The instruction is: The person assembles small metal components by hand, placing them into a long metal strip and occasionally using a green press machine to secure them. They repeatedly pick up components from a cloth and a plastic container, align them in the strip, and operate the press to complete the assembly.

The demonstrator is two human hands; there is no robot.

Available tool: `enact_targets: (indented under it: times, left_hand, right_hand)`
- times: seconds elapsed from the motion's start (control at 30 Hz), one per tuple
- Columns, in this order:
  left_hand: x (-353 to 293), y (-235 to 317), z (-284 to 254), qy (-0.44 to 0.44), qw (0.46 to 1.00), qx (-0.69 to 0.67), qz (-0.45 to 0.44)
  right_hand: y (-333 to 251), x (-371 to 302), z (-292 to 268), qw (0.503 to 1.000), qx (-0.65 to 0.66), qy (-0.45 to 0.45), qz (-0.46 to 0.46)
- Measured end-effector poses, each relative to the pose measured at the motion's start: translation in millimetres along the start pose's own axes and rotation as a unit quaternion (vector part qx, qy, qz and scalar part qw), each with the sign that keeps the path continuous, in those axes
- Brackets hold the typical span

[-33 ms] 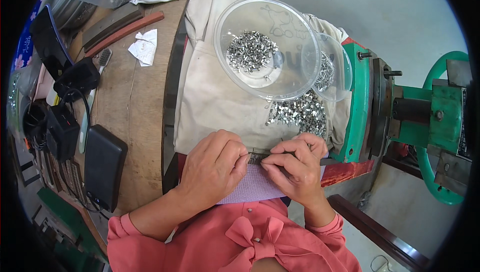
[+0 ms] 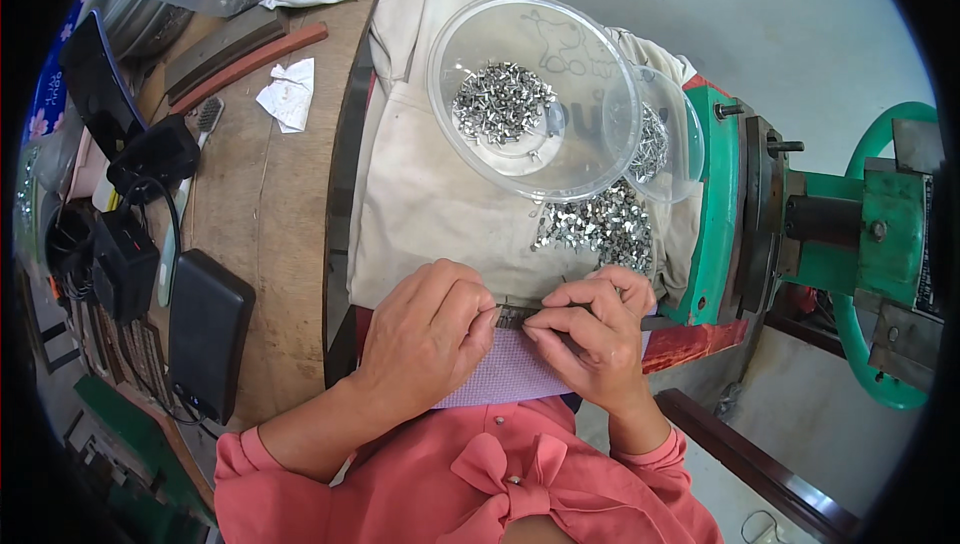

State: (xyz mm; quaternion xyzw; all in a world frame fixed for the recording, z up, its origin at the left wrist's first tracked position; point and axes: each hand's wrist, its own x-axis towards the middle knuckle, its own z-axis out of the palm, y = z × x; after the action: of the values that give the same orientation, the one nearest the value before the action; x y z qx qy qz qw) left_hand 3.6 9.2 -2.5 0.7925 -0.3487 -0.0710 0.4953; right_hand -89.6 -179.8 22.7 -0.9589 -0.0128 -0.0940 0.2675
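My left hand (image 2: 428,339) is closed, its thumb and bent fingers pressed together by the near edge of the beige cloth. Facing it, my right hand (image 2: 595,336) is curled with thumb and forefinger in a pinch. What either pinch holds is too small to make out. Between my fingertips shows a narrow dark metal strip (image 2: 511,318) with small marks or slots along it. Just beyond my right hand lies a loose pile of small shiny metal pieces (image 2: 600,229). A clear round plastic tub (image 2: 455,159) farther off holds small silvery metal pins (image 2: 500,104).
A smaller clear container (image 2: 683,179) with thin metal bits stands beside the tub. On the right is a green machine (image 2: 715,214) with a green handwheel (image 2: 845,344). The wooden table (image 2: 280,204) at left bears a black power bank (image 2: 210,334), a brush (image 2: 208,114) and crumpled paper (image 2: 288,94).
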Motion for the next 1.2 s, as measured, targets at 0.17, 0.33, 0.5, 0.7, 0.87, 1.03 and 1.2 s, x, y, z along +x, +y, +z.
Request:
enact_targets:
  times: [0.17, 0.33, 0.5, 0.7, 0.87, 1.03, 1.2]
  left_hand:
    - [1.7, -3.4, -1.8, 0.002, 1.0, 0.002, -0.009]
    - [4.9, -5.3, -2.4, -0.001, 1.0, -0.006, -0.03]
    - [2.9, 8.4, -4.9, -0.004, 1.0, 0.009, 0.019]
    - [37.9, 49.5, -14.4, -0.042, 0.989, 0.074, 0.123]
    - [101.1, 57.3, 21.5, 0.021, 0.969, 0.071, 0.234]
    - [165.8, 45.8, 61.8, 0.06, 0.942, 0.158, 0.29]
    - [150.0, 51.2, 60.0, 0.032, 0.951, 0.133, 0.277]
  right_hand:
    - [0.8, -3.8, -1.9, 1.0, 0.002, -0.001, 0.012]
    - [4.9, -12.3, -5.2, 0.999, 0.028, 0.025, 0.029]
    - [11.2, -30.7, -5.9, 0.995, 0.044, 0.085, 0.041]
    - [16.9, -50.3, -1.6, 0.989, 0.069, 0.12, 0.056]
    - [18.7, -54.5, -3.0, 0.985, 0.059, 0.146, 0.064]
    - [20.2, -63.5, -7.3, 0.982, 0.049, 0.169, 0.07]
    - [28.3, -77.4, -4.9, 0.975, 0.056, 0.188, 0.103]
